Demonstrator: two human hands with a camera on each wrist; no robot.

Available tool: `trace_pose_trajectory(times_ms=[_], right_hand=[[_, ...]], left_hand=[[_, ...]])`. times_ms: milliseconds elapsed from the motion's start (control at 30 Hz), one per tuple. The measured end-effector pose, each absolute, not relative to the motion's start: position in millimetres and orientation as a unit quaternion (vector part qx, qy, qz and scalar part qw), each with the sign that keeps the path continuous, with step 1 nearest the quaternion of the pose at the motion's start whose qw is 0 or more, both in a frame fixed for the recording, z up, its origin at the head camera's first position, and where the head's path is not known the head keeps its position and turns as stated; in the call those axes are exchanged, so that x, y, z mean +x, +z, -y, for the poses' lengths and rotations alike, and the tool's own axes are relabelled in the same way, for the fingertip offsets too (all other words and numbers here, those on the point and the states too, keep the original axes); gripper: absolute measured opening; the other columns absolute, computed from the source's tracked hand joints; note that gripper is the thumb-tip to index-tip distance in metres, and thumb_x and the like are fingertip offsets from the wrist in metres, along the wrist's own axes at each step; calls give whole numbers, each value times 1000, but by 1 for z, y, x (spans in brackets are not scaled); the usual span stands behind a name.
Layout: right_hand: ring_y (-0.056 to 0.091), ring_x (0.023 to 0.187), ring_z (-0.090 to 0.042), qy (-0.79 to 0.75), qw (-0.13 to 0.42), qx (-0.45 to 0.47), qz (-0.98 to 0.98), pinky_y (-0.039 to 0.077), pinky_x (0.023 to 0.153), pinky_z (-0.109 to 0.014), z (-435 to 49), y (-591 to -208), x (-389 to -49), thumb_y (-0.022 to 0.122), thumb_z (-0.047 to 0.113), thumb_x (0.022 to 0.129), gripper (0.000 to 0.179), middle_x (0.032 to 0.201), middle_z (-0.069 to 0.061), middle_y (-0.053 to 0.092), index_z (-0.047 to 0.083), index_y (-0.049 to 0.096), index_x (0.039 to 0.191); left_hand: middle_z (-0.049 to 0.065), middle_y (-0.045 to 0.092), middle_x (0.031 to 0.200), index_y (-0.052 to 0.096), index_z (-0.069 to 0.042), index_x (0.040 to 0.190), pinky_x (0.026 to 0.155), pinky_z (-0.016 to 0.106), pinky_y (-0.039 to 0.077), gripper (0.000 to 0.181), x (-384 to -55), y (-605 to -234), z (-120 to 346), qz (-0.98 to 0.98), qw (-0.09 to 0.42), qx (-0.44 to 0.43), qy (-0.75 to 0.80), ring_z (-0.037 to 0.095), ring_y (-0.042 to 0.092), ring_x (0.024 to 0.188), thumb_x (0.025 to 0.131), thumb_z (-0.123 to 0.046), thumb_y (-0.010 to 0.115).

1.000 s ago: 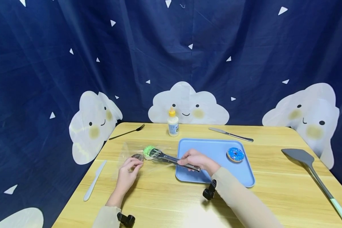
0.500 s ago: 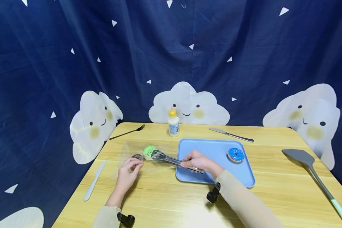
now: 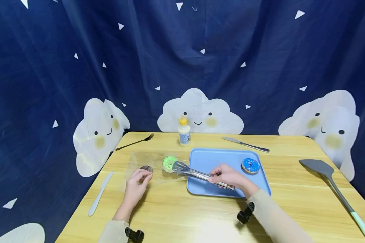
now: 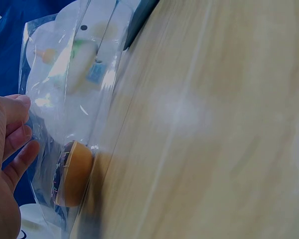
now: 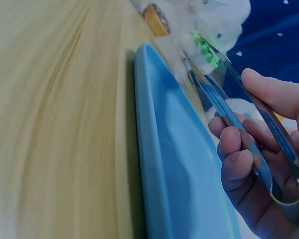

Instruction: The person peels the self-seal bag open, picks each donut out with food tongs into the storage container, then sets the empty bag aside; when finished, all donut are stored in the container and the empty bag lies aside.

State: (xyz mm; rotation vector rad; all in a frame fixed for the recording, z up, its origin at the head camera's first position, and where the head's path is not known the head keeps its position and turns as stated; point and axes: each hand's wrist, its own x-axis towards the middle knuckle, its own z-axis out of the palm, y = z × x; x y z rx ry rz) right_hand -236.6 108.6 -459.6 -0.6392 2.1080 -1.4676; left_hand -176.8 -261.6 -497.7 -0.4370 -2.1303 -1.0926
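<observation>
My left hand pinches the upper edge of a clear plastic bag, which stands partly raised off the table. Inside the bag lies a chocolate doughnut, partly behind my left fingers in the head view. My right hand grips metal tongs across the left part of the blue tray. Between the tong heads sits a green-iced doughnut, near the bag's right end; whether it is still within the plastic I cannot tell. On the tray's right side rests a blue-iced doughnut.
A glue-like bottle with yellow cap stands behind the bag. Around the table lie a black fork, a white knife, a metal knife and a long-handled spatula at the right.
My right hand and the tongs have moved to the right. The green doughnut has shifted right with them, away from the chocolate one. My left hand has stayed in place on the bag.
</observation>
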Motion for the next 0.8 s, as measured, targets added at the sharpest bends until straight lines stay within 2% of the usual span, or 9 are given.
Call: trace_pose_trajectory(times_ms=[200, 333, 500, 600, 800], right_hand=[[53, 56, -17, -533, 230, -222, -783, 51, 51, -31, -142, -462, -226, 69, 22, 85, 26, 78, -17, 62, 1, 68, 101], [55, 57, -20, -524, 205, -216, -798, 49, 49, -31, -162, -461, -219, 69, 24, 84, 25, 74, -19, 60, 4, 68, 99], [56, 57, -22, -516, 179, -208, -812, 49, 48, -30, -187, -459, -209, 69, 23, 85, 29, 76, -21, 60, 1, 67, 103], [55, 56, -19, -511, 168, -201, -819, 48, 46, -29, -204, -458, -203, 68, 21, 86, 30, 74, -17, 59, -2, 66, 105], [54, 57, -16, -525, 166, -138, -824, 49, 48, -28, -234, -458, -188, 68, 20, 85, 39, 79, -13, 59, -10, 60, 110]], left_hand=[[3, 60, 90, 70, 0, 86, 67, 11, 48, 13, -176, -500, 260, 820, 351, -166, -420, 11, 56, 76, 76, 8, 71], [2, 60, 90, 70, 1, 86, 65, 10, 47, 13, -180, -502, 260, 814, 359, -172, -424, 10, 56, 75, 75, 8, 71], [2, 61, 90, 70, 1, 86, 65, 11, 48, 11, -181, -502, 260, 814, 355, -177, -424, 10, 57, 76, 76, 6, 71], [3, 61, 91, 70, 1, 87, 66, 12, 48, 10, -180, -500, 259, 820, 344, -169, -425, 11, 57, 77, 78, 5, 70], [4, 61, 91, 70, 0, 87, 67, 12, 49, 11, -179, -499, 260, 826, 330, -159, -429, 11, 57, 77, 78, 5, 70]])
